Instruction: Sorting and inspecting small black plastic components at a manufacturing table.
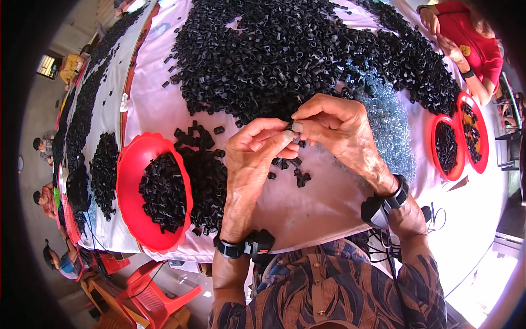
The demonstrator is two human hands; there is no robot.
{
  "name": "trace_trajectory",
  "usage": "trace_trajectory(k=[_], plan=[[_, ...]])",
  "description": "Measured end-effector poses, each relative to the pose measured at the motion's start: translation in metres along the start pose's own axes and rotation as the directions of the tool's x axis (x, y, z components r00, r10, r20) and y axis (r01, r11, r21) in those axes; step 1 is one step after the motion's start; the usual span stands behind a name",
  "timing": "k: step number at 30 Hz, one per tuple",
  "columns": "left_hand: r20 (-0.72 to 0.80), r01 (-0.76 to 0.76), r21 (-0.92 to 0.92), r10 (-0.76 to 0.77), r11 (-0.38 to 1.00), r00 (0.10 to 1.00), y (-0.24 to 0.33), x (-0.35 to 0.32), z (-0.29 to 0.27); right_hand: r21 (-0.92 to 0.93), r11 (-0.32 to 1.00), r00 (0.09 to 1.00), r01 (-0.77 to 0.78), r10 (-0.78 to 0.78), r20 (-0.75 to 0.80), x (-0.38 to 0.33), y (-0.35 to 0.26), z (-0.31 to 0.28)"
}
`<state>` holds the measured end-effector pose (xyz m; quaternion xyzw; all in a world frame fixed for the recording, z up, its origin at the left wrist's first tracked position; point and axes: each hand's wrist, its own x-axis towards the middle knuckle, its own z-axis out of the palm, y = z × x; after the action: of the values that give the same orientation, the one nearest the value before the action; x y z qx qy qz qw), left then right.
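Note:
My left hand (253, 153) and my right hand (341, 130) meet over the near middle of the table, thumbs and fingertips pinched together. Between them is a small black plastic piece (290, 126), mostly covered by the fingers. Just beyond the fingertips rises a big heap of small black plastic pieces (257, 60), many of them hollow and ring-like. A few loose black pieces (300, 176) lie on the cloth below my hands. To the right of my right hand spreads a pile of small, shiny, bluish coil-like pieces (386, 109).
A red scalloped bowl (129, 192) of black pieces stands at left, beside a dark pile (205, 186). Two red trays (459, 170) with black parts sit at right, near a person in red (476, 44). Below left is a red plastic chair (159, 296). Cables (383, 241) hang by my right forearm.

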<state>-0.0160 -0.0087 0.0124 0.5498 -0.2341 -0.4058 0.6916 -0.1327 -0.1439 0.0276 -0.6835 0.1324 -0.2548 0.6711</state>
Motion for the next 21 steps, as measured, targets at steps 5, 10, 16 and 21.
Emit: trace_trajectory(k=[5,10,16,21], plan=[[-0.005,-0.045,-0.024,0.045,0.999,0.999,-0.003,-0.001,0.000,0.009,1.000,0.999,-0.017,0.017,-0.047,-0.002,0.003,0.004],[0.013,-0.074,-0.098,0.076,0.992,0.997,-0.003,-0.001,-0.001,-0.046,0.991,0.991,0.123,-0.125,-0.044,-0.002,0.008,0.007],[-0.028,-0.124,-0.020,0.124,0.992,0.992,-0.005,0.001,-0.001,-0.271,0.911,0.949,0.311,-0.316,0.027,0.000,0.014,0.008],[-0.106,-0.159,0.008,0.159,0.987,0.982,-0.001,0.001,-0.001,-0.317,0.895,0.941,0.313,-0.336,-0.021,0.003,0.013,0.008]])
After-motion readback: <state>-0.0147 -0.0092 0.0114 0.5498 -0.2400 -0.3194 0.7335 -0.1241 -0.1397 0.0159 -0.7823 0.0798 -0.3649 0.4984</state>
